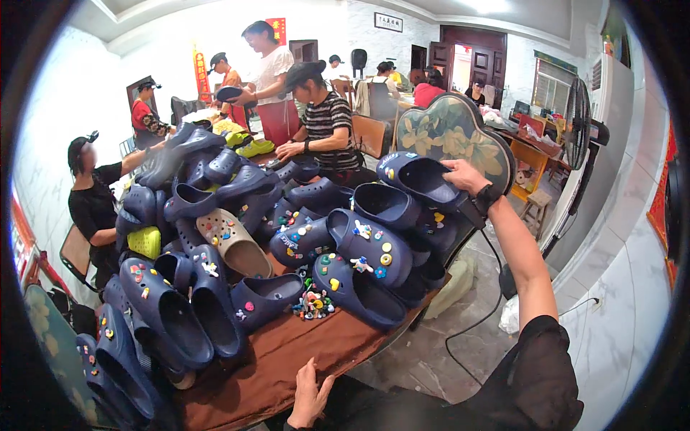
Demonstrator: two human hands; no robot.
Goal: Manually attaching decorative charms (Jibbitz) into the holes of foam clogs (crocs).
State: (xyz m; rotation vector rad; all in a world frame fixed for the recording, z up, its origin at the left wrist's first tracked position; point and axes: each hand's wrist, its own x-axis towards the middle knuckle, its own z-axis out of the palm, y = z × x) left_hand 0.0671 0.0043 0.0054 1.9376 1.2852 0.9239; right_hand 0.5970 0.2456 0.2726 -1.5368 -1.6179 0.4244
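Observation:
My right hand [466,177], arm stretched out to the far right of the pile, grips the heel end of a navy clog [415,174] with charms on its toe. Close to the table's front edge, my left hand [309,396] is open, thumb apart from the fingers, with nothing visible in it. Between the hands lie a navy clog [368,241] covered in charms and another charm-dotted clog [359,291]. A small heap of colourful shoe charms [315,303] sits beside them on the brown tablecloth [280,366].
Many navy clogs [169,309] cover the table's left, with one beige clog [233,243] among them. A person in a striped top [327,129] works across the table; others sit or stand beyond. A floral chair back [456,136], a cable [496,287] and a black fan [577,122] are at right.

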